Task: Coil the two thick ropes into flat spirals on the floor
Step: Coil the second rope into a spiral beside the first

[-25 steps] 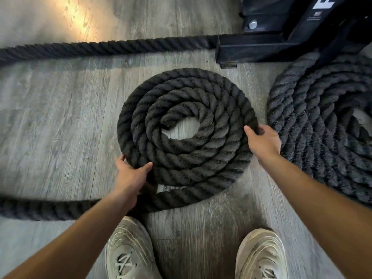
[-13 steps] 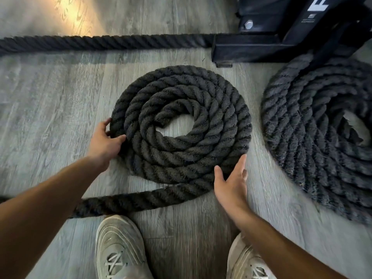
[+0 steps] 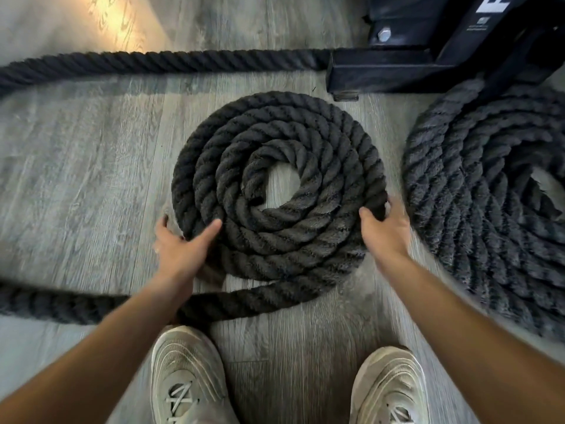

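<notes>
A thick black rope lies in a flat spiral (image 3: 333,191) in the middle of the grey wooden floor. Its loose tail (image 3: 61,304) runs off to the left from the spiral's near edge. My left hand (image 3: 180,249) grips the spiral's outer turn at the near left, thumb on top. My right hand (image 3: 386,231) holds the outer turn at the right edge. A second, larger rope spiral (image 3: 477,209) lies flat at the right, partly cut off by the frame.
A black metal equipment base (image 3: 385,68) stands at the back right. A straight stretch of rope (image 3: 159,61) runs from it along the floor to the left. My two pale shoes (image 3: 186,374) stand just in front of the spiral.
The spiral has been turned and the tail drawn closer around it. My left hand slid down to the near left; my right hand moved from the near edge up to the right edge.
</notes>
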The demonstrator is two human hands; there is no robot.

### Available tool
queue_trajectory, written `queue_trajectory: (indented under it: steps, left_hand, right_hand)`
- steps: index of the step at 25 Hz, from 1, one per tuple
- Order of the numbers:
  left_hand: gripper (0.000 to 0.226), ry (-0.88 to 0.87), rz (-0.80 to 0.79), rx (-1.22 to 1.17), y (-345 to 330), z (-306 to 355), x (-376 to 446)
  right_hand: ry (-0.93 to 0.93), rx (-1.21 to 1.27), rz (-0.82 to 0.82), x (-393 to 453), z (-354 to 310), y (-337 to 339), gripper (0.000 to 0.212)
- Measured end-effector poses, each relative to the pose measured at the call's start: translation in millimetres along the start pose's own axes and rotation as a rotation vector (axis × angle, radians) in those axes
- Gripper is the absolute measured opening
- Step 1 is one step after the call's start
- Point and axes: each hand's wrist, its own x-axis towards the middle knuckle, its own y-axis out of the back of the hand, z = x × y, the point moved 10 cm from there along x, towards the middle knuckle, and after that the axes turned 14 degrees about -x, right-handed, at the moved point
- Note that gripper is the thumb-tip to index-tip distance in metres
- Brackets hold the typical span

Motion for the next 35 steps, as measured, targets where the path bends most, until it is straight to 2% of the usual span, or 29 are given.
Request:
queue_trajectory:
  steps: [2,4,8,13,17,20,22,26,30,32,35]
  left_hand:
    - [0.1,-0.007,0.027,-0.031,7,24,34]
    - [0.082,-0.007,-0.006,0.046,5,43,63]
    - [0.069,-0.059,-0.099,0.177,-7,45,79]
    - [0.09,0.017,-0.036,0.002,3,22,47]
    - [0.106,0.192,-0.104,-0.099,-15,-30,-12]
    - [0.098,0.254,-0.096,-0.107,-26,-38,-23]
    - [0.087,0.206,-0.049,-0.085,-22,-20,-4]
    - [0.083,0.065,0.023,-0.014,-6,34,52]
    - [0.077,-0.054,-0.041,0.148,-15,53,68]
    - [0.084,-0.069,-0.029,0.181,-15,51,69]
    - [0.104,0.043,0.017,0.087,-11,37,54]
  right_hand:
    - [-0.007,0.036,-0.045,-47,22,-17,0.072]
    - [0.005,0.034,-0.106,-93,38,-37,0.081]
    - [0.016,-0.001,-0.169,-114,42,-57,0.082]
    - [-0.067,0.118,-0.199,-63,31,-42,0.073]
    - [0.03,-0.069,-0.132,9,-6,-2,0.065]
    - [0.098,-0.133,-0.173,22,-25,5,0.075]
    - [0.105,-0.061,-0.152,0,-15,0,0.078]
    - [0.048,0.024,-0.137,-94,32,-35,0.091]
    - [0.015,0.028,-0.235,-122,40,-70,0.104]
    - [-0.005,0.045,-0.28,-109,37,-71,0.103]
    - [-0.015,0.06,-0.274,-79,32,-59,0.098]
